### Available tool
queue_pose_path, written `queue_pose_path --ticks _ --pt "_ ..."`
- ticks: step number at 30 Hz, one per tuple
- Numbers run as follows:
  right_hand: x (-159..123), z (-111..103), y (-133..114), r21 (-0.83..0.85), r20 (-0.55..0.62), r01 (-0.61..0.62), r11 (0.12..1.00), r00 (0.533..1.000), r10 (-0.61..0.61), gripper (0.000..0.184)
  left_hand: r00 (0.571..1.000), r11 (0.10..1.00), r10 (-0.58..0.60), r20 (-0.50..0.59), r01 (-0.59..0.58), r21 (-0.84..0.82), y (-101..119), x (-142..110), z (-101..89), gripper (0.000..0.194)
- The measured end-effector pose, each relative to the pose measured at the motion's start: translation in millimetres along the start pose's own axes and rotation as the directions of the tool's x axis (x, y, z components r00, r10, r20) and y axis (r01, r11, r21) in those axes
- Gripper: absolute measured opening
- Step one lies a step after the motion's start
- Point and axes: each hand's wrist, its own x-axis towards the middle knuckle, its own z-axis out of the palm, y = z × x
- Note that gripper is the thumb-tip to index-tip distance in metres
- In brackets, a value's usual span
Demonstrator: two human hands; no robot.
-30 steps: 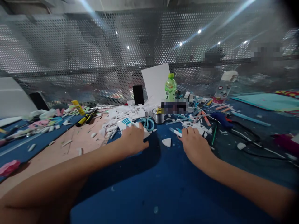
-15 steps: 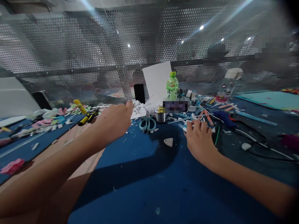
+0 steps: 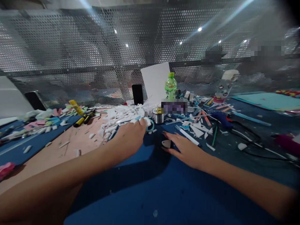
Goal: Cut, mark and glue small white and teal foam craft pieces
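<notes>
My left hand (image 3: 131,136) is closed in a pinch at the front of the white scraps; what it holds, if anything, is hidden. Just beyond its fingertips, the light blue handle of the scissors (image 3: 152,125) shows, partly covered by the hand. My right hand (image 3: 184,147) is open low over the blue table, thumb and fingers apart on either side of a small white rounded-triangle piece (image 3: 166,143) with a tiny hole. Whether the fingers touch this piece, I cannot tell.
A wire spool (image 3: 158,116) and a green bottle (image 3: 171,87) stand ahead. White scraps (image 3: 117,117) lie at left on a tan board (image 3: 79,134). A blue glue gun (image 3: 221,119) with a black cord is at right. Behind stand a phone (image 3: 137,94) and a perforated metal screen (image 3: 145,40).
My right hand has left the scraps at right, opened, and moved left to the small white piece. My left hand has shifted right and down, now partly covering the scissors.
</notes>
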Motion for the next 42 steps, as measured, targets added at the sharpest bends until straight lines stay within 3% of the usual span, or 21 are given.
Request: queue_pose_path --ticks 7,14,20,23,25,27,29,31,36,42 --pt "2 1 1 0.091 -0.009 -0.024 0.996 1.0 0.024 0.054 0.989 0.999 0.037 0.145 -0.038 -0.002 0 3 24.2 0.046" --pt "4 0 3 0.072 -0.012 -0.032 0.997 0.999 0.033 0.051 0.976 0.969 0.212 -0.058 -0.217 -0.113 -1 21 38.3 0.073" --pt "1 0 1 0.079 0.004 -0.024 0.997 1.0 0.024 0.056 0.979 0.965 0.187 -0.082 -0.199 -0.169 -2 38 52.1 0.059" --pt "2 -19 5 0.045 -0.088 0.035 0.998 0.996 -0.031 0.058 0.974 0.971 0.173 -0.147 -0.193 -0.139 9 33 56.8 0.062" --pt "3 -43 19 0.029 -0.165 0.056 0.998 0.985 -0.051 0.041 0.957 0.968 0.175 -0.232 -0.21 -0.135 18 29 59.7 0.06" --pt "3 -73 43 -0.004 -0.189 -0.007 1.0 0.982 0.006 0.03 0.921 0.949 0.211 -0.328 -0.274 -0.156 26 26 62.6 0.055" --pt "-1 -100 73 -0.058 -0.117 -0.132 0.99 0.985 0.125 0.03 0.876 0.919 0.24 -0.419 -0.344 -0.193 29 24 65.1 0.051" --pt "-7 -118 102 -0.074 -0.05 -0.179 0.981 0.983 0.176 0.027 0.839 0.887 0.25 -0.483 -0.399 -0.234 29 24 66.8 0.047" --pt "-16 -118 136 -0.051 0.092 -0.197 0.979 0.975 0.201 0.026 0.779 0.811 0.284 -0.558 -0.506 -0.293 28 24 66.9 0.04" --pt "-13 -107 141 0.014 0.129 -0.227 0.974 0.966 0.223 0.023 0.78 0.786 0.296 -0.552 -0.526 -0.323 30 24 66.8 0.039"
